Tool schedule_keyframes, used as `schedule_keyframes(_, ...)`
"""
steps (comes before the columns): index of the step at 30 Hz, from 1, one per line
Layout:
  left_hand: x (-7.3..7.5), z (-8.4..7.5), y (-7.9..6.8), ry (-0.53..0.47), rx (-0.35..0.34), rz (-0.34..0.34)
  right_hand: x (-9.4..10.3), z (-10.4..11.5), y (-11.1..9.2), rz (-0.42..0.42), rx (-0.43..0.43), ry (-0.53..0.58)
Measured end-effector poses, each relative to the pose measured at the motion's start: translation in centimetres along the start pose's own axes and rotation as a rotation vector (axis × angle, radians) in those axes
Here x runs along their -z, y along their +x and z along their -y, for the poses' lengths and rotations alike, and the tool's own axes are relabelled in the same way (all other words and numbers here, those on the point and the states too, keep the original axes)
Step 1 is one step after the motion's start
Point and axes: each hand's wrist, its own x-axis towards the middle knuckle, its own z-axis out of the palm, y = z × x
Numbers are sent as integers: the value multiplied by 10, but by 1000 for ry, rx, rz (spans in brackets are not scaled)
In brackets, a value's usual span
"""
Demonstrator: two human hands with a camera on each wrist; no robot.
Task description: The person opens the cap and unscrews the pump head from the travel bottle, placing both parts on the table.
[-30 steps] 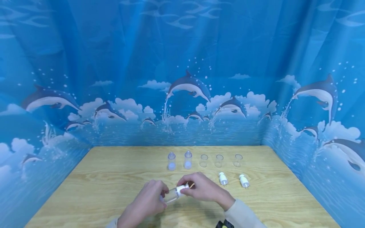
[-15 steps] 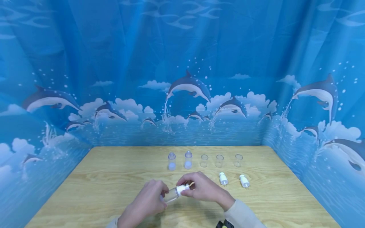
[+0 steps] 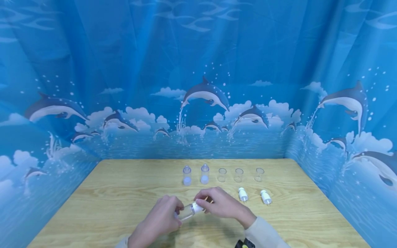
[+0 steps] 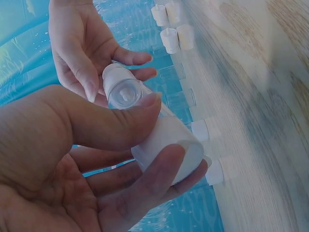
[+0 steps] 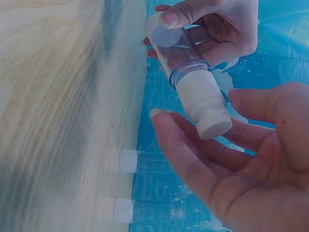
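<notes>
My left hand (image 3: pixel 164 213) grips the lower end of a small clear bottle (image 3: pixel 186 212), thumb on one side and fingers on the other. The bottle lies tilted above the table, its white base inside my left palm, as the left wrist view shows. A white pump top (image 5: pixel 200 99) sits on the threaded neck of the bottle. Around that pump top is my right hand (image 3: pixel 217 203), its fingers spread loosely. In the right wrist view the thumb tip is right at the pump top's side, while the index fingertip stands apart from it.
Two clear bottles (image 3: pixel 186 176) with white bottoms stand at the back of the wooden table (image 3: pixel 124 186). To their right are three clear cups (image 3: pixel 221 175) in a row. Two white pump tops (image 3: pixel 243 194) sit nearer, right of my right hand. A dolphin curtain (image 3: pixel 198 51) surrounds the table.
My right hand's fingers have shifted on the pump top and loosened, with the thumb moving up slightly. My left hand and the bottle have stayed in place.
</notes>
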Motion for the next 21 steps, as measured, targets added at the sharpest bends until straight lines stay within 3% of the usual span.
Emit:
schedule_keyframes(7,0,-1,0,-7,6,1,0,0,-1,27,-27,27)
schedule_keyframes(21,0,2,2,-2,-8,-10,-4,1,1,-33,15,-15)
